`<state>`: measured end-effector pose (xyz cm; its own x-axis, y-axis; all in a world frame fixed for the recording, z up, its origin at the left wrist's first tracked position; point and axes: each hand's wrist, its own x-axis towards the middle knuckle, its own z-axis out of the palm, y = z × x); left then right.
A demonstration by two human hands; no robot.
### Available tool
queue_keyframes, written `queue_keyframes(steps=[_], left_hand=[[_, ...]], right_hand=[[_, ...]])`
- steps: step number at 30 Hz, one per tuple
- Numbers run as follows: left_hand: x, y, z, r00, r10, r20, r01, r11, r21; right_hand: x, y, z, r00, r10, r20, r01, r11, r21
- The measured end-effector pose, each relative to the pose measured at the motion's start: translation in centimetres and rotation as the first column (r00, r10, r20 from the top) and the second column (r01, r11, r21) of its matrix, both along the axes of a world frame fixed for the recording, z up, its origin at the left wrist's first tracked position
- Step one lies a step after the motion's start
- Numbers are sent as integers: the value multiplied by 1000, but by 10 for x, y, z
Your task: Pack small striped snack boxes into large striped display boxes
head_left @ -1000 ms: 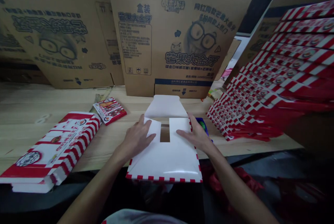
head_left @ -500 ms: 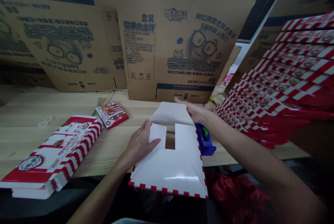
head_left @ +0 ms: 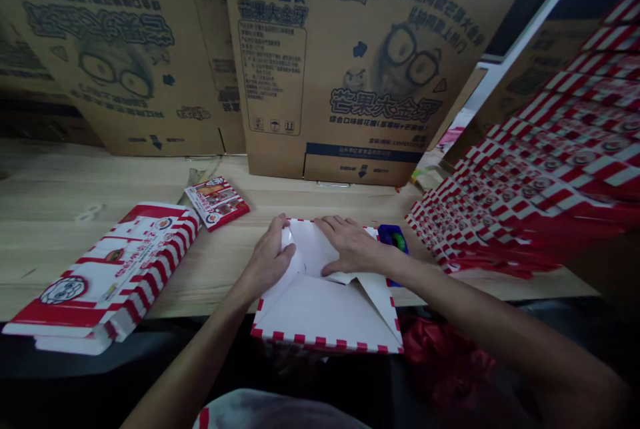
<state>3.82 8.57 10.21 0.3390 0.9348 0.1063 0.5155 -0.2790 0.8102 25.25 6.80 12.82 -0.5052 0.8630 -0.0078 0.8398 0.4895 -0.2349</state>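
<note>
Folded down since the earlier frame, the far flap (head_left: 307, 242) lies under the spread right hand (head_left: 353, 245); left hand (head_left: 270, 257) pinches the white box (head_left: 327, 312), lower centre; uneven pressing might crease its panels.

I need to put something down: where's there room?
Bare wood shows between the flat striped cartons and the left hand, and, mostly, between those cartons and the cardboard shipping boxes. Right of the held carton is crowded: blue tape dispenser, then stacked striped boxes.
</note>
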Motion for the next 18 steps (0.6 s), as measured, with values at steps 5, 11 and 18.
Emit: queue_keyframes(steps=[5,11,18], left_hand=[[-3,0,-1,996,7,86,3,993,-117],[-4,6,-10,904,65,423,86,940,-330],[-3,11,-12,860,161,484,61,910,-411]], right_hand=[[27,4,18,942,-31,-336,-43,977,-210],[67,-9,8,876,-276,-397,204,955,-213],[34,-27,5,913,-403,60,405,914,-26]])
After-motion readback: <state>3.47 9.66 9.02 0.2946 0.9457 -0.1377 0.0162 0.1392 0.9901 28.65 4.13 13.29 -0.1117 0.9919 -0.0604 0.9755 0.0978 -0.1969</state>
